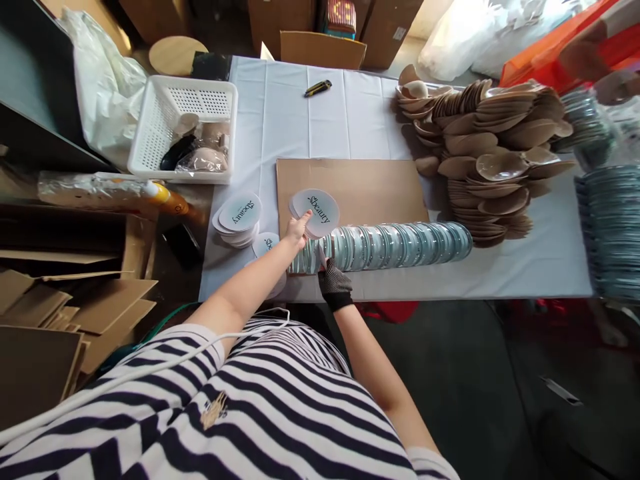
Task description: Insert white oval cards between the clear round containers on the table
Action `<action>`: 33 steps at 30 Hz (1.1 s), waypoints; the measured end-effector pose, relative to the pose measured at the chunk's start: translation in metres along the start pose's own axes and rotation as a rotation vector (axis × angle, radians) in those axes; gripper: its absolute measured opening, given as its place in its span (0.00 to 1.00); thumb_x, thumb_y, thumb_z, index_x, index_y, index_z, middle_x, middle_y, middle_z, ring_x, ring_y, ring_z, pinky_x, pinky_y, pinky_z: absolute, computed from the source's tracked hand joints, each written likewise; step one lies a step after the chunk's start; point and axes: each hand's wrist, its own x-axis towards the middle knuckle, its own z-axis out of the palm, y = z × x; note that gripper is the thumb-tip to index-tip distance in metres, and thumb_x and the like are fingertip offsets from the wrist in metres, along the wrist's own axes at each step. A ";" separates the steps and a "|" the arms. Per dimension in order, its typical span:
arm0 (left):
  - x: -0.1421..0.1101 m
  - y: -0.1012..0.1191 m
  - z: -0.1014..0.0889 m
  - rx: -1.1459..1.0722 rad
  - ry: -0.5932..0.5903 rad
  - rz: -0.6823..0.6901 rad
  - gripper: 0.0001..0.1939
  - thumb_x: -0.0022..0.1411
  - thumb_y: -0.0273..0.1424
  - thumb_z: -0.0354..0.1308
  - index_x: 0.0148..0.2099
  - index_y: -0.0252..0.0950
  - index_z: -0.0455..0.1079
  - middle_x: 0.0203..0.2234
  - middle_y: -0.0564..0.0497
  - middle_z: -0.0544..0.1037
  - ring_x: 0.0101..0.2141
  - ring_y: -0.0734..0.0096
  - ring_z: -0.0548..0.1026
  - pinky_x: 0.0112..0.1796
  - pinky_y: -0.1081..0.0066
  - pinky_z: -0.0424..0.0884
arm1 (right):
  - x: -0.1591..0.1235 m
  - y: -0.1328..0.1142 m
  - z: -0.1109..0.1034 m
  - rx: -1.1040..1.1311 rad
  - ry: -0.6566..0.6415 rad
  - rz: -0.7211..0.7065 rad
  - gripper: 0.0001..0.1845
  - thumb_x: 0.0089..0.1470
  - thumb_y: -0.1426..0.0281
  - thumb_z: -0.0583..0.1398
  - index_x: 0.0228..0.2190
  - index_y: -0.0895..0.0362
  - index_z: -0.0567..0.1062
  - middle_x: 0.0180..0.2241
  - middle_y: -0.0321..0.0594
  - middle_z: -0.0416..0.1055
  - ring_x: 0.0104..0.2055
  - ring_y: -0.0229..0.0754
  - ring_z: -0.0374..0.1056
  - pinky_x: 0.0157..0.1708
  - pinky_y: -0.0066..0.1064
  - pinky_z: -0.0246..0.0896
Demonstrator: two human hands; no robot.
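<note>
My left hand [299,229] is bare and pinches a small stack of round grey cards printed "Sbeauty" [317,211], lifted over a brown cardboard sheet [360,188]. My right hand [334,283] wears a dark glove and presses against the near end of a long row of clear round cases [395,245] lying on their edges along the table's front. Its fingers are curled against the row. More "Sbeauty" cards [239,216] lie piled to the left on the white cloth [300,120].
A heap of beige cup-shaped pads [490,157] fills the right of the table. Stacks of clear lids [613,227] stand at the far right. A white basket [185,127] sits at the left, a utility knife [318,87] at the back. Flat cardboard [60,300] lies on the left.
</note>
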 end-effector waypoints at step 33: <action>0.003 -0.008 -0.006 -0.012 0.045 0.097 0.05 0.61 0.22 0.64 0.41 0.31 0.75 0.30 0.49 0.83 0.37 0.67 0.82 0.53 0.58 0.75 | 0.043 0.012 -0.017 0.566 -0.164 -0.086 0.20 0.64 0.62 0.49 0.45 0.59 0.75 0.24 0.38 0.71 0.27 0.40 0.69 0.33 0.32 0.69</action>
